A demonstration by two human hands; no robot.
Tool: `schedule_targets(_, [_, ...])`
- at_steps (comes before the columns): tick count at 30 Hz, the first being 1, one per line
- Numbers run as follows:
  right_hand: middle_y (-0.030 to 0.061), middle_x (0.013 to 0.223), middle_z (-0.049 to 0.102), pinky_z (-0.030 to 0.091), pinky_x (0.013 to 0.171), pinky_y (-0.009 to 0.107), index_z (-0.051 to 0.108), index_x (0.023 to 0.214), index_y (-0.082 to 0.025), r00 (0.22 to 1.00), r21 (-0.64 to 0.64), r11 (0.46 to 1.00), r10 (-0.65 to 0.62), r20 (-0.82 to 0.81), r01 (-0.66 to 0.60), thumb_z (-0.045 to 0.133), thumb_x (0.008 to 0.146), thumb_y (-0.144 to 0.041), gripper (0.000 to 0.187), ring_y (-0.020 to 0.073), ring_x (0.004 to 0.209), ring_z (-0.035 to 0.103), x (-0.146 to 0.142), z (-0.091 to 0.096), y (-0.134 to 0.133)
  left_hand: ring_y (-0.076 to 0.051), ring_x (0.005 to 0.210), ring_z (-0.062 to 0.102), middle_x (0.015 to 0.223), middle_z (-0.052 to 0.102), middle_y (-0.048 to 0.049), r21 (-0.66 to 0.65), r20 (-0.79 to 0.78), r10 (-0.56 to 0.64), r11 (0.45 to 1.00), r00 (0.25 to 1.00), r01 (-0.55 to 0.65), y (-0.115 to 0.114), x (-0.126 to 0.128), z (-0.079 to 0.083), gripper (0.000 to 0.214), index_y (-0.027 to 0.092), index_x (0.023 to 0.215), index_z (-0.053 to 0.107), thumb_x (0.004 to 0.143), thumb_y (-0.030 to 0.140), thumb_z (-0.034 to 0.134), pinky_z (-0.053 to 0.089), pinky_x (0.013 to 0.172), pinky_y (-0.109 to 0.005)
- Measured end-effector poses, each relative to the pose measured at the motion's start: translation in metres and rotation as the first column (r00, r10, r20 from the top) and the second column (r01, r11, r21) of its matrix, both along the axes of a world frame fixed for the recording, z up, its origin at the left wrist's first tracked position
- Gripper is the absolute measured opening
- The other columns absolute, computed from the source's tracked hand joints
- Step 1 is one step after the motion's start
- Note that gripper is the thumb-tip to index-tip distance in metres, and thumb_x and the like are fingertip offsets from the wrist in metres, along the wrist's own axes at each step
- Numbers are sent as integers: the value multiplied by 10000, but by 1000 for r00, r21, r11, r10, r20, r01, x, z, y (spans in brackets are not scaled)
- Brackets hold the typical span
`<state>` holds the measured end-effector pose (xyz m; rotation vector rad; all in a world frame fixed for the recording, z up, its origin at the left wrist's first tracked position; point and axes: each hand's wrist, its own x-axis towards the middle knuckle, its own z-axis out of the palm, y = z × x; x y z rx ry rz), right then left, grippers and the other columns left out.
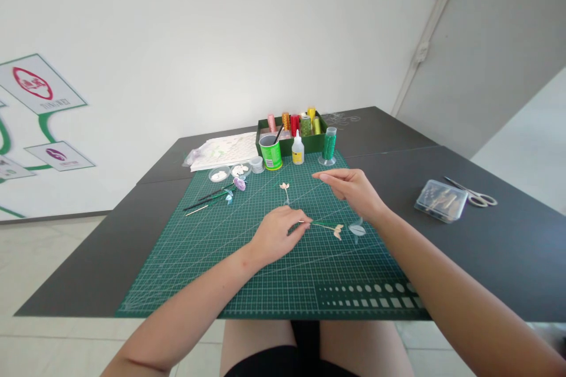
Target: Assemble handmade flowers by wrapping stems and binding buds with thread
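Observation:
My left hand (279,235) rests low over the green cutting mat (190,274), its thumb and fingertips pinched on a thin flower stem (323,225). The stem points right and ends in small cream petals (338,231). A stretch of green runs along it near my fingers. Raised to the right, my right hand (351,188) has thumb and forefinger pressed together; whatever they hold is too fine to see. Beyond my left hand lies another small cream flower (284,187). A pale leaf-shaped piece (356,230) is under my right wrist.
At the back stand a green box (315,144) of thread spools, a green can (271,154), a glue bottle (298,150) and a green thread spool (329,144). Left are white-filled dishes (220,174) and a purple flower (239,184); right, a clear case (441,201) and scissors (480,198).

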<state>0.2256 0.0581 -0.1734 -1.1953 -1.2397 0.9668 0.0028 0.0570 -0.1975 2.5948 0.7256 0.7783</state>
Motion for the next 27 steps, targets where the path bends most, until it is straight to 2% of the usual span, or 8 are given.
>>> schedule_targets(3, [-50,431,441,214,438,247,822,1024,-137,995,-24,999,24,100,-22,713,787,-514,458,86,441,322,8,-7,8,-168,795,654,881,767,-9,56,68,-48,997,997,44,-2,-1,1,94,200,962,698,968,216,606,487,786,-289])
schedule_targets(6, [59,725,749,472,595,296,840,949,-186,976,30,998,47,214,-55,723,784,-463,343,173,653,622,14,-17,16,-162,777,658,870,769,-21,113,142,-60,993,988,44,-3,-2,1,89,186,973,702,964,210,616,494,761,-284])
schedule_targets(10, [92,980,805,544,804,377,844,920,-207,933,24,987,140,333,-157,701,790,-449,310,260,884,714,16,-30,25,-154,728,650,841,766,-34,136,308,47,986,950,-92,-5,-3,3,107,183,967,719,963,227,622,503,713,-278])
schedule_targets(15, [29,669,724,439,567,285,840,877,-196,853,-30,960,260,452,-277,684,817,-471,322,170,599,597,13,-35,24,-158,762,688,895,783,-40,-110,463,272,962,844,-250,-1,-4,5,175,212,1076,738,958,279,626,521,746,-287])
schedule_targets(19, [-11,539,592,283,491,255,836,891,-172,841,-91,960,277,465,-266,677,818,-496,368,106,493,411,9,-33,22,-190,854,730,913,795,-59,-415,509,393,892,766,-182,8,-4,3,197,196,1045,751,925,308,644,528,776,-301])
schedule_targets(22, [1,577,592,281,492,249,816,831,-166,904,-90,972,235,357,-217,711,777,-486,341,105,527,411,8,-33,23,-204,860,733,881,796,-68,-587,550,461,807,696,-71,14,-2,0,215,175,1009,752,867,323,687,523,801,-320])
schedule_targets(24, [-38,504,462,236,463,241,788,841,-158,962,-119,980,182,205,-160,704,764,-512,372,91,483,334,10,-34,25,-204,861,725,866,795,-70,-662,559,513,749,652,-22,18,-1,0,233,172,999,752,829,325,712,511,808,-324])
schedule_targets(27, [-76,510,336,213,449,247,715,848,-155,999,-157,988,-5,53,13,634,775,-524,384,84,450,259,17,-37,29,-194,846,701,850,792,-71,-730,537,576,684,616,-3,21,-1,0,238,174,973,751,796,332,732,483,770,-311])
